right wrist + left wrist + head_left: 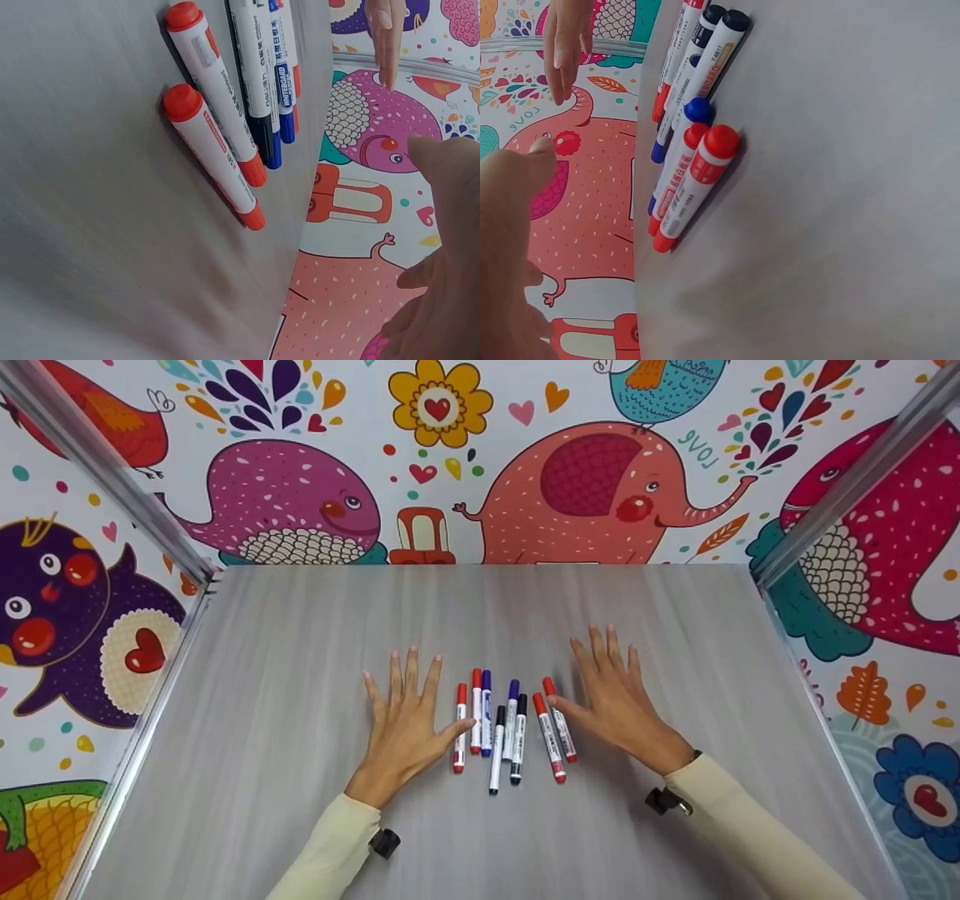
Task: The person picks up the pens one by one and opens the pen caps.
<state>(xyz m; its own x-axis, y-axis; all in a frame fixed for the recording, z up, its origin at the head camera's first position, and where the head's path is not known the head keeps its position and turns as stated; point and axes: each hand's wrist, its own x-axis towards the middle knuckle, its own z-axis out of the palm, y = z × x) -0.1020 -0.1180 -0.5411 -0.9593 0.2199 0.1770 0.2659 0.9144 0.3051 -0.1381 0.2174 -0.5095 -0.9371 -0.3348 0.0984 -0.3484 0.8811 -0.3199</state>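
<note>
Around 8 markers (511, 727) stand patterned walls (450, 502).

you wear a plain, pale cream, long fabric sleeve (322, 851) on your left arm, fairly close-fitting and ending at the wrist. a matching pale cream, long fabric sleeve (757, 829) covers your right arm, just as plain. beside your left wrist sits a small, black, block-shaped device (385, 844); beside your right one, a similar small black device (664, 801) carries a shiny, silvery piece (685, 808). a dark sliver of band (697, 754) shows at your right wrist's other edge. your left hand (405, 720) and right hand (619, 705) are bare, with slender fingers.
</note>
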